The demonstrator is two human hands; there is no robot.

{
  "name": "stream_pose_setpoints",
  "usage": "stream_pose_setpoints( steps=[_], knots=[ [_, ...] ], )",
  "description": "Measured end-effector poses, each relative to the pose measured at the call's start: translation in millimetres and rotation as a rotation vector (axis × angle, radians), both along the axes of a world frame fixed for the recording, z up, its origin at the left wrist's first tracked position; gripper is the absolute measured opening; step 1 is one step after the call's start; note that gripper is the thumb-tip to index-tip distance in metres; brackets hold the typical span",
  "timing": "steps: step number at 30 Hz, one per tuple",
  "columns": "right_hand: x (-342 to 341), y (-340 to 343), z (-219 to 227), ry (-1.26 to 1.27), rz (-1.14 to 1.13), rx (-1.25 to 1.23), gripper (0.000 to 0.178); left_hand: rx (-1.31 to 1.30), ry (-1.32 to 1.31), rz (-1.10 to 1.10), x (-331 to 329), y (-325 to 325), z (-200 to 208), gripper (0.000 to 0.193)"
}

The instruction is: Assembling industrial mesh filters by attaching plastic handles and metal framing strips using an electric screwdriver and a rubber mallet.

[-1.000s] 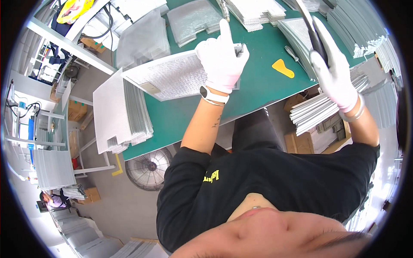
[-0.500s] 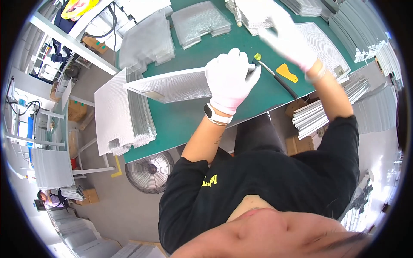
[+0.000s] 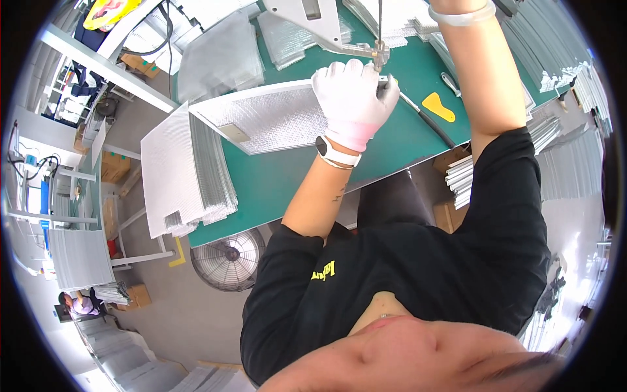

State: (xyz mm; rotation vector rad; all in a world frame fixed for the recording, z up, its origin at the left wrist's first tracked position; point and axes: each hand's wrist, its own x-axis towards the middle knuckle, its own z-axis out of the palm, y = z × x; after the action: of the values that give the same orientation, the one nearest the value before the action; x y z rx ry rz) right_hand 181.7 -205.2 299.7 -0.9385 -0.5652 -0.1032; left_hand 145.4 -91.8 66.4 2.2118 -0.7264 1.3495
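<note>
My left hand [image 3: 353,98], in a white glove, is closed around the end of a flat white-framed panel with a silvery mesh face [image 3: 281,124]. The panel is tilted over the green table. Just beyond my knuckles is the metal tip [image 3: 381,55] of a light grey machine arm [image 3: 320,23]; whether it touches the panel I cannot tell. My right forearm [image 3: 483,72] reaches up past the top edge, so the right hand is out of sight. A black-handled tool [image 3: 431,124] and a yellow scraper [image 3: 438,106] lie right of my left hand.
Stacked mesh sheets [image 3: 176,170] stand at the table's left end, with more piles [image 3: 219,59] at the back. Thin panels [image 3: 548,46] are stacked at the right. A round floor fan [image 3: 228,258] stands below the green table's [image 3: 261,196] front edge.
My right hand has gone up and out of view. The grey machine arm has come in over the table near my left hand. The left hand still grips the panel, its face now turned more upward.
</note>
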Motion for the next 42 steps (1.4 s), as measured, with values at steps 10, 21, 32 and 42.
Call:
stream_pose_setpoints(
  steps=[10, 21, 32, 42],
  knots=[
    [3.7, 0.6, -29.2, -0.285, -0.139, -0.159, 0.014, -0.090, -0.074, -0.091, 5.2, -2.9, -0.8, 0.016],
    [2.3, 17.1, -46.4, -0.255, 0.383, -0.262, 0.045, -0.015, -0.071, -0.120, 3.3, -3.9, 0.9, 0.009],
    [9.0, 26.4, -76.8, 0.116, 0.625, 0.155, 0.046, -0.024, 0.118, -0.119, -1.1, -0.4, -18.3, 0.016],
    [-4.0, 12.0, -92.3, 0.057, 0.610, 0.076, 0.043, 0.215, -0.102, -0.071, -11.0, 2.5, -1.1, 0.015]
  ],
)
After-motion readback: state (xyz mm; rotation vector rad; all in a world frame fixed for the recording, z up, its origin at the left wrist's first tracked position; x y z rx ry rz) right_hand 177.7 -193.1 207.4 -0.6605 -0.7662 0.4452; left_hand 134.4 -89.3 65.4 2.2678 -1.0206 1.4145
